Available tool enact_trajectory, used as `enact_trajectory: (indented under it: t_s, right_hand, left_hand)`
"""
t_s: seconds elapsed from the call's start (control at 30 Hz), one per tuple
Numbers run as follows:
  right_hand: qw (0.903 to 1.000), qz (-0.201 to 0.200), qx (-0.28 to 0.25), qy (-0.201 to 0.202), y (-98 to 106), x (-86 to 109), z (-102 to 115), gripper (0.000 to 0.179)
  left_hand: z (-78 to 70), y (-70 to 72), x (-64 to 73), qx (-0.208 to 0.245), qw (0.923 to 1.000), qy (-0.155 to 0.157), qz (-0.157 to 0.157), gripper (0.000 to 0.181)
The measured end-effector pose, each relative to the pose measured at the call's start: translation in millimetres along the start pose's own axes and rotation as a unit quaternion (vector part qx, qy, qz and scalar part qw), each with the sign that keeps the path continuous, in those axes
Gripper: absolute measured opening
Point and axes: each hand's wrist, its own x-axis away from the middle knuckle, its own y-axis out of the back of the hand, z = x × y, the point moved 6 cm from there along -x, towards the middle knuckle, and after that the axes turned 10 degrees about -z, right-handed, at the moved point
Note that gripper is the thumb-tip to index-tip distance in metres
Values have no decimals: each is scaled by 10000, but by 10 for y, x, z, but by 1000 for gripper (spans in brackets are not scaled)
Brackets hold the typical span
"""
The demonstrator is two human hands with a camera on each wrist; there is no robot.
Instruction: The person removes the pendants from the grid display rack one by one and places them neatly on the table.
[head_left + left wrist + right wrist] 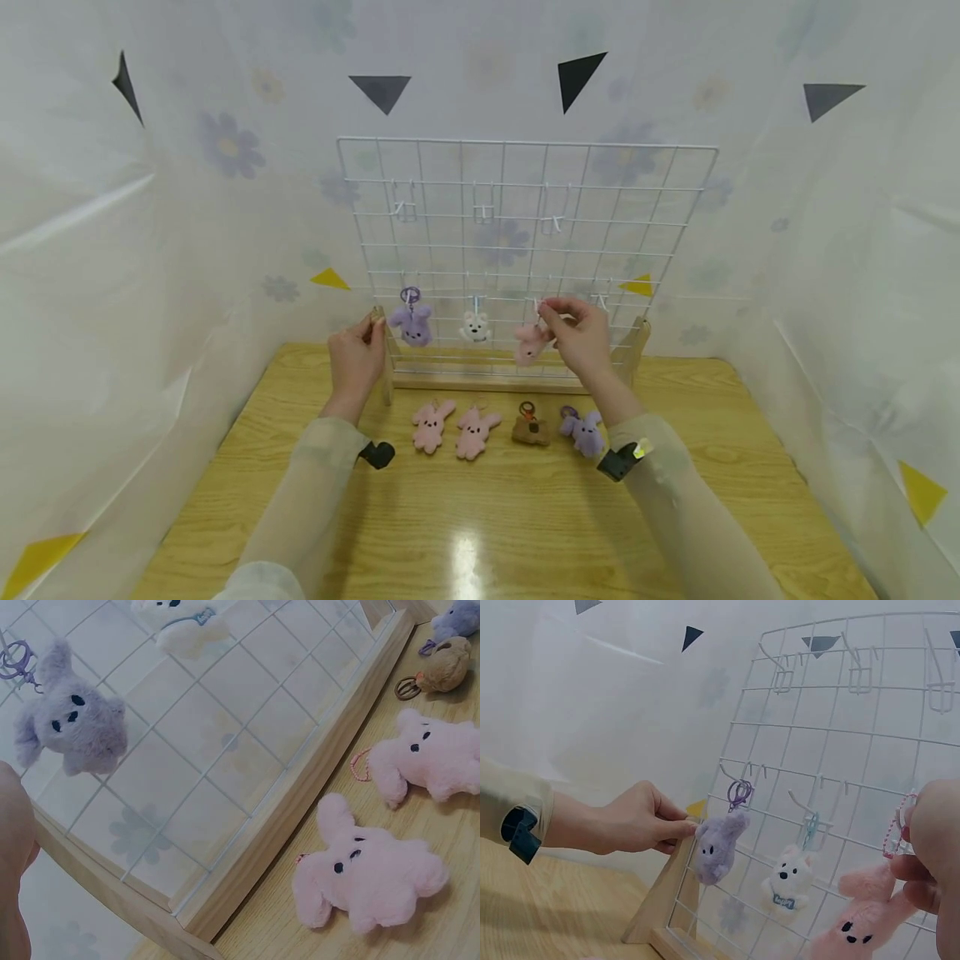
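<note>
My right hand pinches pink plush by chain, centre-right of frame; left hand grips wooden post, centre-left.

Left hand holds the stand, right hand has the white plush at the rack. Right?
Wrong plush: the right wrist view shows the right hand has the pink plush at the rack. The left hand does hold the stand.
</note>
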Motion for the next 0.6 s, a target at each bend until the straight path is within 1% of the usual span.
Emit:
enact_trajectory:
  t_s: [0.1, 0.23, 0.43, 0.6]
  right_hand:
    - [9999, 17, -103, -8, 24, 22, 43, 24]
    - [9999, 80, -93, 71, 55, 46, 92, 24]
    - [9998, 162, -41, 144, 80, 73, 139, 24]
    - [9996, 210, -129, 137, 116, 99, 172, 25]
  left_hand:
    - [4, -2, 2, -2, 10000, 20, -35, 26]
    - [3, -1, 1, 36, 10000, 58, -43, 27]
    - [19, -4, 5, 39, 9999, 111, -12, 27]
    - [22, -10, 7, -2, 9999, 145, 39, 28]
